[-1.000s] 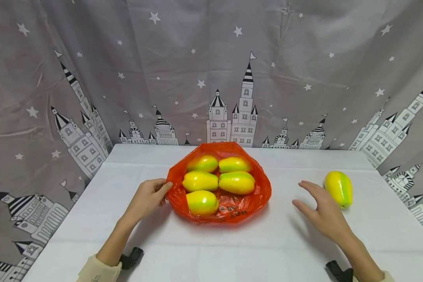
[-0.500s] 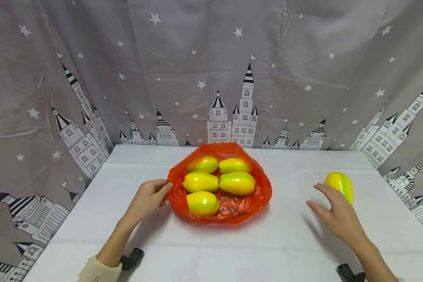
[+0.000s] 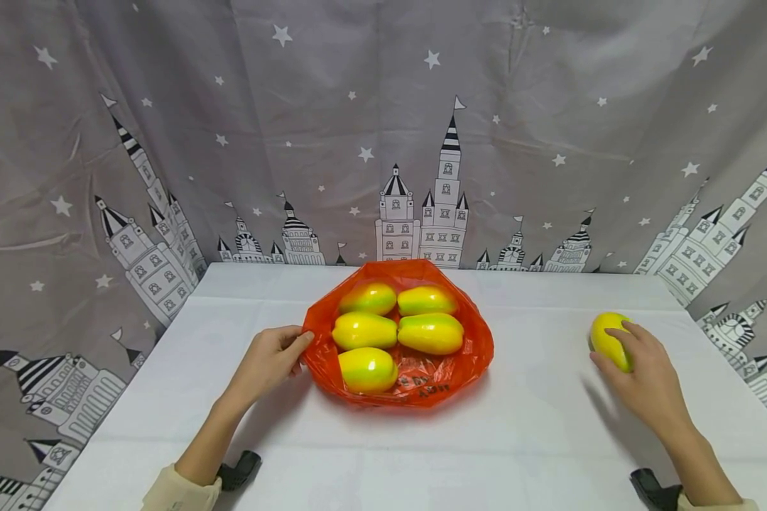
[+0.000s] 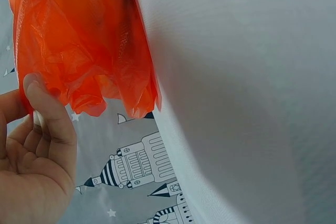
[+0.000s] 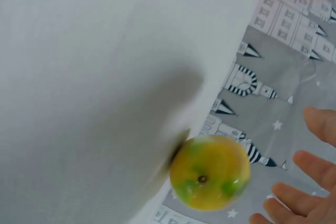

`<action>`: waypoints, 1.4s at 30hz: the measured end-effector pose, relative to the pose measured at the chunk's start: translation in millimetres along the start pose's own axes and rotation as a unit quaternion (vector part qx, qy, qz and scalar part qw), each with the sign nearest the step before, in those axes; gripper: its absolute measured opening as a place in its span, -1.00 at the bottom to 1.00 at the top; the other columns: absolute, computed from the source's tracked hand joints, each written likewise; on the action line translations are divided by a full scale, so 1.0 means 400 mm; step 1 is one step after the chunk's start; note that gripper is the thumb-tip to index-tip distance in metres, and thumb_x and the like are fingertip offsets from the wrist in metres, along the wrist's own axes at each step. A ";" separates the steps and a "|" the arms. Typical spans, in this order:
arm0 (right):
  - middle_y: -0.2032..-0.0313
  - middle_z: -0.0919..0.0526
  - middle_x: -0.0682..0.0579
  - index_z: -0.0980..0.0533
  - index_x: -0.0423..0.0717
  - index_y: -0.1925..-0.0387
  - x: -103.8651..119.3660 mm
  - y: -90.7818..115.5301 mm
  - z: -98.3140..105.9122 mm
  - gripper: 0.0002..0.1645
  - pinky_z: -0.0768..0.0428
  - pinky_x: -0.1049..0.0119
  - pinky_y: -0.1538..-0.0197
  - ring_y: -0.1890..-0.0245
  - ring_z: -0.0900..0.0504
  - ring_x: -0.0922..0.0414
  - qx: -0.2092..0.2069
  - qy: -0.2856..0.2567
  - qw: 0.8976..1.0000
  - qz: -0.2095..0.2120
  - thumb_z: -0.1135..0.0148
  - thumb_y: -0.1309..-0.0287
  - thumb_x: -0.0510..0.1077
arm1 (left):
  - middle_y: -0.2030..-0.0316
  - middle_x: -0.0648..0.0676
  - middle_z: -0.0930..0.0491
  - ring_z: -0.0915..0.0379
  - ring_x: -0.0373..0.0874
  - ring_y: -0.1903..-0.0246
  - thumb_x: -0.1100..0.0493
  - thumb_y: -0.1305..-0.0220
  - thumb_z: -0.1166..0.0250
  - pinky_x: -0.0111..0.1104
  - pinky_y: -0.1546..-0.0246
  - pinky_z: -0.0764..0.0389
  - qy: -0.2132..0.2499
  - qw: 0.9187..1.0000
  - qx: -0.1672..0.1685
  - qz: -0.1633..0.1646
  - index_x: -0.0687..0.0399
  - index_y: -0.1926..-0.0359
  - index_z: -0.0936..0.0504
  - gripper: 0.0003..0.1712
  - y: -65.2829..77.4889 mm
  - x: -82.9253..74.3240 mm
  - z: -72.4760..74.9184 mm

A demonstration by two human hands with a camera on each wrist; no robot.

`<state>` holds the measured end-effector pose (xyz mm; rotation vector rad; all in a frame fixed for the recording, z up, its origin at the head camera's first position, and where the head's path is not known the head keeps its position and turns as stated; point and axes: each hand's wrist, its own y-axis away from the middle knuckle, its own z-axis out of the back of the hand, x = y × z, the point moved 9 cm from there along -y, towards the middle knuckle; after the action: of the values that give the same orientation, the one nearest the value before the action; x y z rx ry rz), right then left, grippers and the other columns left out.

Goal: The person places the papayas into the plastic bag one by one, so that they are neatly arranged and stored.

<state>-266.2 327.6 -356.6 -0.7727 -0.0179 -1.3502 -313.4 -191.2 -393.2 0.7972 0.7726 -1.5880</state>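
A red plastic bag (image 3: pixel 422 387) lies spread on the table in the head view, with several yellow-green papayas (image 3: pixel 430 333) inside it. My left hand (image 3: pixel 270 360) pinches the bag's left edge between thumb and fingers; the left wrist view shows that hand (image 4: pixel 44 145) at the crumpled red rim. Over at the right, a single papaya (image 3: pixel 607 341) lies outside the bag. My right hand (image 3: pixel 648 380) hovers over it from the near right side, partly covering it. In the right wrist view, the hand's spread fingers (image 5: pixel 315 169) stand apart from the papaya (image 5: pixel 210 174).
A white cloth covers the table (image 3: pixel 383 468). Behind it hangs a grey curtain (image 3: pixel 332 106) printed with castles and stars. Each wrist carries a black strap mount, such as the one by the left sleeve (image 3: pixel 239 470).
My right hand has moved right, from beside the lone papaya to over it. The left hand, the bag and the papayas in it have stayed in place.
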 end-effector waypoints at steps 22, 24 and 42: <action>-0.09 -0.20 -0.60 -0.15 -0.59 -0.28 -0.100 -0.013 -0.059 -0.19 -0.37 -0.24 0.21 0.17 -0.33 -0.38 0.120 0.042 0.989 -0.069 -0.29 -0.26 -0.13 | 0.55 0.20 -0.55 -0.44 -0.07 0.63 0.16 -0.46 -0.16 -0.36 0.60 -0.53 0.002 1.000 0.002 -0.003 0.31 0.11 -0.65 -0.73 0.002 -0.004 -0.002; -0.19 -0.11 -0.66 -0.13 -0.59 -0.30 -0.111 -0.010 -0.061 -0.20 -0.34 -0.38 0.05 0.03 -0.29 -0.49 0.134 0.041 0.986 -0.085 -0.25 -0.29 -0.13 | 0.55 0.20 -0.55 -0.44 -0.07 0.63 0.16 -0.46 -0.16 -0.36 0.59 -0.53 0.001 1.000 0.003 -0.004 0.31 0.10 -0.65 -0.73 0.001 -0.005 -0.003; -0.20 -0.20 -0.59 -0.14 -0.54 -0.31 -0.128 -0.016 -0.047 -0.23 -0.20 -0.44 -0.11 -0.13 -0.23 -0.50 0.125 -0.003 0.990 -0.070 -0.23 -0.11 -0.42 | 0.59 0.13 -0.52 -0.43 -0.08 0.65 0.15 -0.46 -0.16 -0.36 0.61 -0.50 -0.002 1.000 0.007 -0.011 0.29 0.13 -0.65 -0.74 -0.001 -0.006 -0.005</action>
<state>-292.6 362.3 -390.2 -0.5719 -0.2460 -1.4469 -313.3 -188.0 -392.5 0.7984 0.7713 -1.6149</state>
